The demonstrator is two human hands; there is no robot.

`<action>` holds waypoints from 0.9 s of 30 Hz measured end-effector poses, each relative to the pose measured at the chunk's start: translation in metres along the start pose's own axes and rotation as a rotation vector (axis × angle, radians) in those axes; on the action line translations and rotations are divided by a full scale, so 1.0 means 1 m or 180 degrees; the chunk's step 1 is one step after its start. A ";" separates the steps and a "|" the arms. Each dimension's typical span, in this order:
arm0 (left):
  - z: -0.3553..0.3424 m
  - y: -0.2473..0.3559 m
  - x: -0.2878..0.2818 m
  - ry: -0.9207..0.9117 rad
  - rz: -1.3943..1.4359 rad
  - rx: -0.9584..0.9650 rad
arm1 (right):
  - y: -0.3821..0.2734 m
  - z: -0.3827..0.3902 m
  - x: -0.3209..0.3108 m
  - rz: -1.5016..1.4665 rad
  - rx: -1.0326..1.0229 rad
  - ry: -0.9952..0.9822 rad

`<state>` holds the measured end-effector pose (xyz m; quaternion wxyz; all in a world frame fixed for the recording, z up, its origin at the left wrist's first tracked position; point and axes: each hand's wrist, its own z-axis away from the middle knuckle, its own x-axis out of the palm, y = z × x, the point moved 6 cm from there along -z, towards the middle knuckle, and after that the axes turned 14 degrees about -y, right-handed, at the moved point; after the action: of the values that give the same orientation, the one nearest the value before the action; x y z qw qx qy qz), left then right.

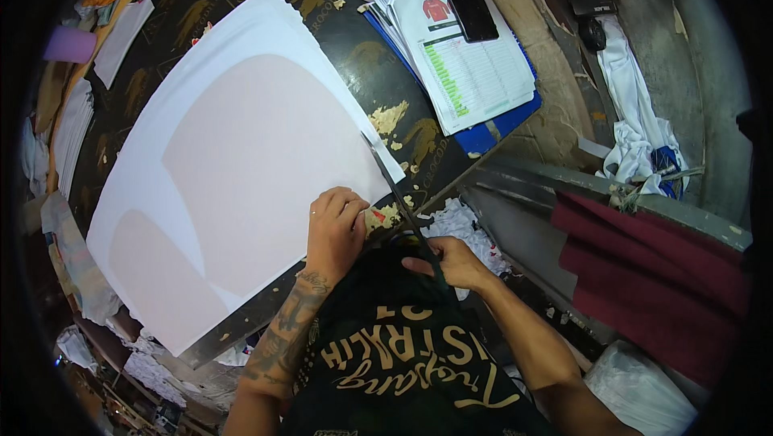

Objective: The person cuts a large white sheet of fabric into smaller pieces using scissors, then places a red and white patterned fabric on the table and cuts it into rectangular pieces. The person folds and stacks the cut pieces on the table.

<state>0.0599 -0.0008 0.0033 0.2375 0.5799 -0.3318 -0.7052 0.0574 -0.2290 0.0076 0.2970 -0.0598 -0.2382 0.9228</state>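
dark shirt [403, 363] with gold lettering fills the lower middle, closest to the lens, both forearms rising past it. left hand [334, 231], tattooed forearm, lies knuckles up with fingers curled and pressed down on the near edge of the white fabric stack [233, 154]; it pins the cloth rather than gripping it, and a ring shows on one finger. right hand [451, 263] is clenched around the handles of the scissors [394, 186], just right of the left fingertips; blades run up and away from the fingers, tip lying at the stack's right corner. whether blades are parted cannot be told. stack lies flat on the dark work table [362, 57], spreading up and left from the left fingers, with a large paler shape across its top sheet. beyond the scissor tip, well apart from both hands: printed paper sheets [467, 57] on a blue board, a black phone [471, 8] on top. white cloth scraps [459, 223] sit just past the right thumb, off the table edge. maroon cloth [644, 275] hangs on a rail far right of the right hand.
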 end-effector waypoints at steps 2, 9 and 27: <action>0.001 -0.002 0.001 0.0017 0.0013 -0.0025 | 0.002 -0.009 -0.006 0.0176 -0.0027 0.0063; 0.002 -0.007 -0.001 0.0032 0.0178 -0.0019 | -0.015 -0.028 -0.021 0.0154 -0.0114 0.0038; -0.003 -0.014 -0.010 0.0070 0.0581 -0.0166 | -0.112 -0.059 -0.086 0.1205 0.0331 -0.0255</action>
<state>0.0658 0.0154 -0.0010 0.3194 0.5485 -0.3622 -0.6826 0.2010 -0.1751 0.0061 0.1111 -0.0513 -0.1864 0.9748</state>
